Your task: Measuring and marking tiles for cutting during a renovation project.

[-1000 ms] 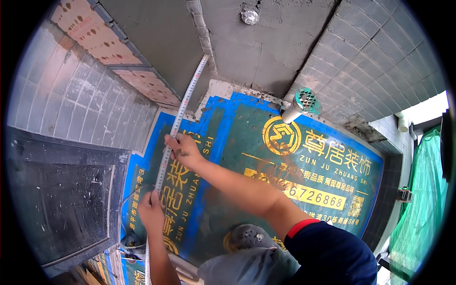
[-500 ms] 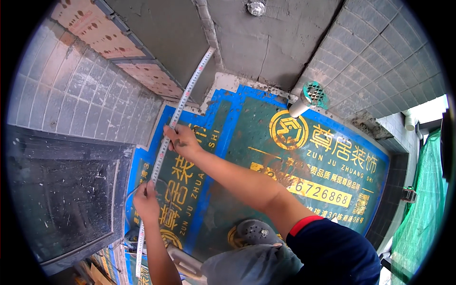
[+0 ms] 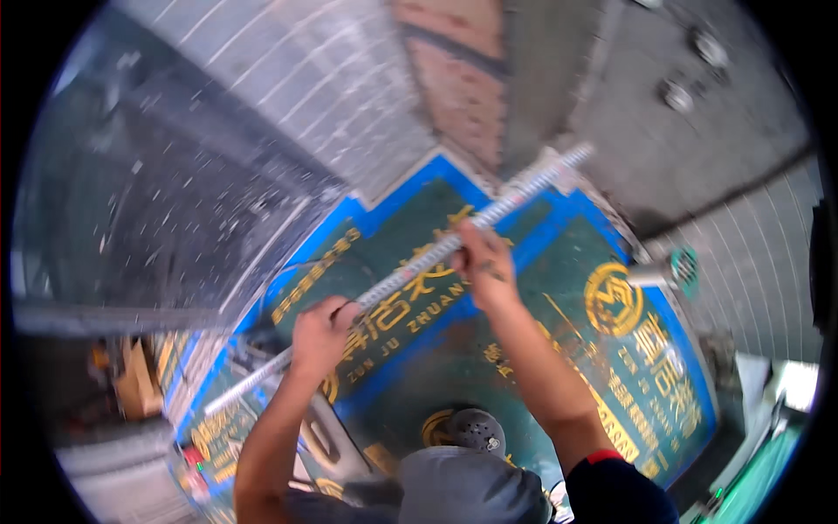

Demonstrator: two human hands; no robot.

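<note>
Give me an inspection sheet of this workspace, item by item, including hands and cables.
Surface: blue-edged green floor covering, printed in yellow.
Things in hand: white measuring tape, running diagonally; whether its upper end touches the grey plastered wall is unclear.
Clutter: brown cardboard at lower left.
Hands: left hand and right hand both grip the tape.
Cables: too blurred to tell.
Surroundings: grey tiled wall, white pipe with green grate, green sheeting at lower right.
</note>
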